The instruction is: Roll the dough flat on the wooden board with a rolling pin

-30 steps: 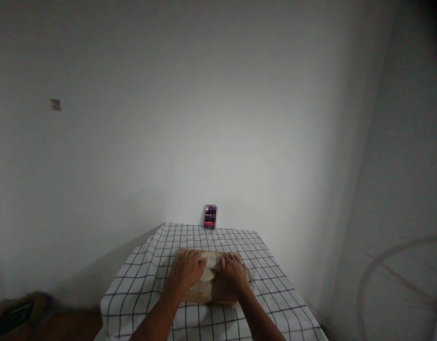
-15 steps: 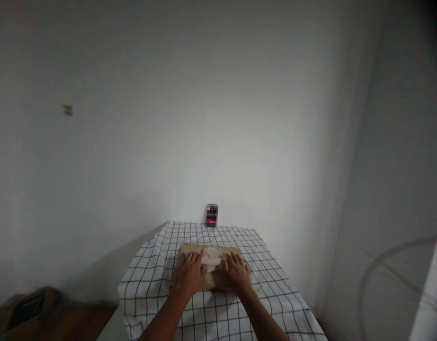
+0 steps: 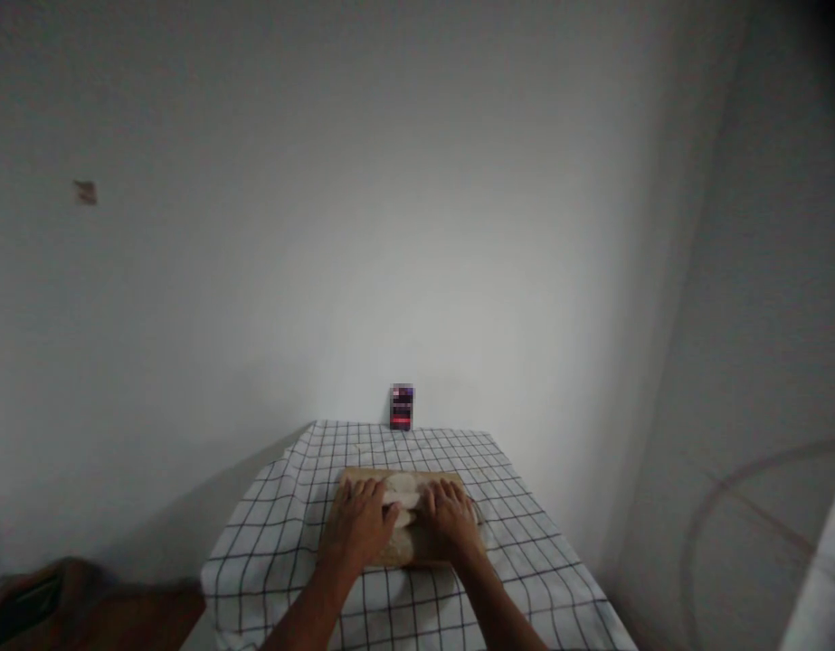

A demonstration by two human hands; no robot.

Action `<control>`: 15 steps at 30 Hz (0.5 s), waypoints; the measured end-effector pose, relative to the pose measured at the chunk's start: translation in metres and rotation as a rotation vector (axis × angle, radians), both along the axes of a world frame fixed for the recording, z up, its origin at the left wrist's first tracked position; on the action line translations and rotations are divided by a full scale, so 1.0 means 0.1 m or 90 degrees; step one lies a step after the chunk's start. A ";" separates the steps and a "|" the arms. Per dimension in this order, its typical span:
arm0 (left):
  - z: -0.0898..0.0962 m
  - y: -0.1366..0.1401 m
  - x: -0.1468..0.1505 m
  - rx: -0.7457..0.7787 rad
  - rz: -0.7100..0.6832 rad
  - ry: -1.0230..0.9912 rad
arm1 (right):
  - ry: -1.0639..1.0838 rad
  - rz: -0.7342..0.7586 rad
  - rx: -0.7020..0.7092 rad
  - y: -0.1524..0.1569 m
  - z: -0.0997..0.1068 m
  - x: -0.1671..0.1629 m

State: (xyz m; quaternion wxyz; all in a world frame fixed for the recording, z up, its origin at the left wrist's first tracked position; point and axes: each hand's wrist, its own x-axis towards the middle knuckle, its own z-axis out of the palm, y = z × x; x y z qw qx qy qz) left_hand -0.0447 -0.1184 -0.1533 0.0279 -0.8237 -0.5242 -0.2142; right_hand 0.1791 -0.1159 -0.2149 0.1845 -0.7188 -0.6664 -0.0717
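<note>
A wooden board (image 3: 417, 552) lies on the checked cloth, with pale flattened dough (image 3: 403, 483) on it. Across the dough runs a light bar (image 3: 402, 499) that looks like a rolling pin; its ends are hidden under my hands. My left hand (image 3: 364, 523) lies over the bar's left part, palm down, fingers stretched forward and thumb pointing inward. On the right part rests my right hand (image 3: 450, 515), also palm down with its fingers spread. Dough shows both beyond the bar and on its near side, between the two hands.
A white cloth with dark checks (image 3: 526, 551) covers the table. A small dark box-like item (image 3: 402, 408), blurred out, stands at the far edge against the wall (image 3: 417, 226). At the lower left is a brown object with a dark panel (image 3: 30, 610).
The camera view has shifted slightly, so the table looks a little lower and wider. Both hands stay on the bar, almost in the same place over the board.
</note>
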 end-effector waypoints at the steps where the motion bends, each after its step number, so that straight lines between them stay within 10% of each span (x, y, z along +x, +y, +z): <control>1: 0.01 0.00 0.00 -0.007 -0.004 0.007 | -0.007 0.009 -0.008 -0.01 0.00 0.02; 15: 0.03 0.26 0.02 0.012 -0.055 0.017 | 0.076 0.002 -0.069 0.01 0.25 -0.05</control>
